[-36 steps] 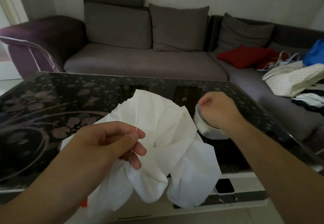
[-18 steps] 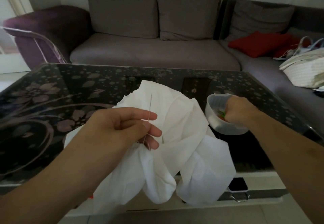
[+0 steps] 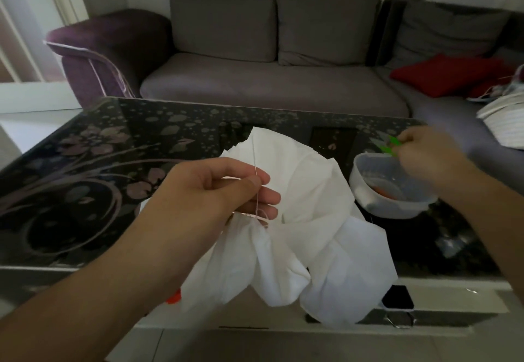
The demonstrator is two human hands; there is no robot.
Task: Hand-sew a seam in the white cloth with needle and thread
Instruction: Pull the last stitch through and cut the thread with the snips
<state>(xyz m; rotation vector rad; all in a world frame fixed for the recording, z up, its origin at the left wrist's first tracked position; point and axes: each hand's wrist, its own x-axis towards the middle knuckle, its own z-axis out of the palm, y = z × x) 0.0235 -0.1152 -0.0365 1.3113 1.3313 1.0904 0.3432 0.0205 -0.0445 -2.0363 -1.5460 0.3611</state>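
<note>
Over the table (image 3: 85, 163) edge | left hand (image 3: 215, 191) is pinching needle (image 3: 254, 157) and thread (image 3: 257, 203), bunching white cloth (image 3: 306, 220) | right hand (image 3: 422, 154) is gripping green snips (image 3: 390, 144) above tub (image 3: 391, 191) | judged: stitching apparently finishing, thread-cutting remaining; seam itself hidden.

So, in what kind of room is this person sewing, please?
Most likely a home living room: a grey corner sofa with a red cushion stands behind a dark glass coffee table with a flower pattern.
</note>
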